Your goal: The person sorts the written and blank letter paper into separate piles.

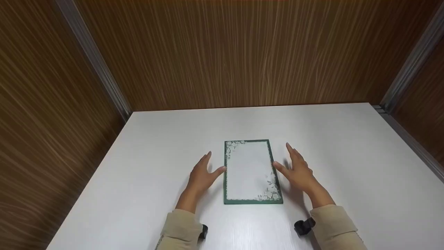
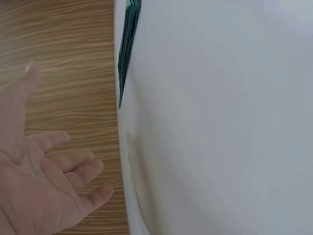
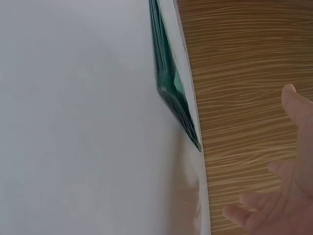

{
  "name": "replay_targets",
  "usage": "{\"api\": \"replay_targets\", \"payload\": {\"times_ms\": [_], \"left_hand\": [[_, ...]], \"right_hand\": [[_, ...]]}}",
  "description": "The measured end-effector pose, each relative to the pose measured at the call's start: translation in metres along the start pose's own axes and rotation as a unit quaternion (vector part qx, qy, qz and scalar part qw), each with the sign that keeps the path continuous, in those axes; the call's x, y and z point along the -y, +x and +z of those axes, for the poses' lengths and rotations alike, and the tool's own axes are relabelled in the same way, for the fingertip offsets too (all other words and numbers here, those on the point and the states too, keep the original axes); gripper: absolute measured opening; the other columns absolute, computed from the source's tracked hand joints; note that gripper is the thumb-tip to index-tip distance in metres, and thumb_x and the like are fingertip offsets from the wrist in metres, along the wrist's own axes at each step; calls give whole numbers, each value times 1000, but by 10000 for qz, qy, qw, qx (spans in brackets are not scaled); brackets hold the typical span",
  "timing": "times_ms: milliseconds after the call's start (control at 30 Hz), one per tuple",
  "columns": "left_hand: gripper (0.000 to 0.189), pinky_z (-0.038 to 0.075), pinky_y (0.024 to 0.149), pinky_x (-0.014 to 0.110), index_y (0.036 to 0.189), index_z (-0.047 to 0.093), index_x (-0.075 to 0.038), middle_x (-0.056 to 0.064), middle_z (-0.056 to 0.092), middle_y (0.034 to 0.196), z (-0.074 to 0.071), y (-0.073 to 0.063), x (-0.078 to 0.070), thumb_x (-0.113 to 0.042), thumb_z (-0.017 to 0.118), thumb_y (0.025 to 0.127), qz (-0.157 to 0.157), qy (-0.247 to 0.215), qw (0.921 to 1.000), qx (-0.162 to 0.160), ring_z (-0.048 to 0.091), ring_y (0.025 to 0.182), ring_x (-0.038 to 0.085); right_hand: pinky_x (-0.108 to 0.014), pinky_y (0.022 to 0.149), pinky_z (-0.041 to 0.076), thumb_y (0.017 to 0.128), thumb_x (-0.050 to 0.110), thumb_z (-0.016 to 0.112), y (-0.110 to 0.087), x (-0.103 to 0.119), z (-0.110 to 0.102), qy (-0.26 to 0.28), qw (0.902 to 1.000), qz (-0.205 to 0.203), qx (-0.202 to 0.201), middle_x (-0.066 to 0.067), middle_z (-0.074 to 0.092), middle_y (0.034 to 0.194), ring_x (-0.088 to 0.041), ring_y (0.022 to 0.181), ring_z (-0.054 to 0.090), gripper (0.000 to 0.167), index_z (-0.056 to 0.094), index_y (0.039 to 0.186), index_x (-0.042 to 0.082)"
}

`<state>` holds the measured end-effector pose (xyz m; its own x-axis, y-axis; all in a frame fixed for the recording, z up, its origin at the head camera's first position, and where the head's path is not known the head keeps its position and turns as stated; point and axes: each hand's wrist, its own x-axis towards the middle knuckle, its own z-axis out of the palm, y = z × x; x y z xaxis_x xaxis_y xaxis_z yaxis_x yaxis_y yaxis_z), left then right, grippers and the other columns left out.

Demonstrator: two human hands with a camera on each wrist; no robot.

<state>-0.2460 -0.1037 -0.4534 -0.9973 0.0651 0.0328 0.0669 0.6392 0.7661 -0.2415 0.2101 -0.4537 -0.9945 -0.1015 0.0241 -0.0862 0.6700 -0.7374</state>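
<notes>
A stack of stationery paper (image 1: 248,170) lies flat on the white table, its top sheet white with a green border and pale flowers in two corners. Layered green edges of the stack (image 2: 128,44) show in the left wrist view, and its corner (image 3: 166,78) appears in the right wrist view. To its left my left hand (image 1: 201,177) hovers with fingers spread, the thumb tip right by the left edge. My right hand (image 1: 300,173) mirrors it on the other side, fingers extended and thumb tip at the right edge. Neither hand grips anything.
The white table (image 1: 166,139) is bounded by a wood-grain panel (image 1: 222,52) at the back and more panels at both sides. Grey metal posts (image 1: 100,62) stand at the corners. Black wrist straps (image 1: 303,227) show below the beige sleeves.
</notes>
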Motion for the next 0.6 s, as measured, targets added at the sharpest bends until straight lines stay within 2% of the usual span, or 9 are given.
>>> {"api": "replay_targets", "payload": {"times_ms": [133, 333, 600], "left_hand": [[82, 24, 111, 47, 149, 30, -10, 17, 30, 151, 4, 3, 1, -45, 69, 86, -114, -274, 9995, -54, 26, 138, 35], [80, 28, 110, 46, 148, 34, -10, 17, 36, 148, 12, 7, 3, -38, 73, 84, -340, -522, 9978, -246, 31, 136, 35], [76, 33, 107, 44, 146, 37, -8, 14, 41, 145, 18, 11, 4, -29, 75, 84, -458, -918, 9944, -246, 37, 133, 31]], "right_hand": [[-74, 100, 8, 89, 57, 56, 1, -1, 4, 309, 9995, -37, 18, -24, 5, 155, -49, 137, 10, 95, 0, 154, 17], [-65, 105, 22, 89, 50, 63, 2, -2, 7, 705, 9975, -63, 17, -27, 10, 153, -47, 135, 22, 97, 2, 154, 11], [-58, 105, 28, 90, 46, 63, 5, -2, 13, 895, 9959, 127, -32, -27, 20, 151, -44, 133, 30, 94, 4, 153, 9]]}}
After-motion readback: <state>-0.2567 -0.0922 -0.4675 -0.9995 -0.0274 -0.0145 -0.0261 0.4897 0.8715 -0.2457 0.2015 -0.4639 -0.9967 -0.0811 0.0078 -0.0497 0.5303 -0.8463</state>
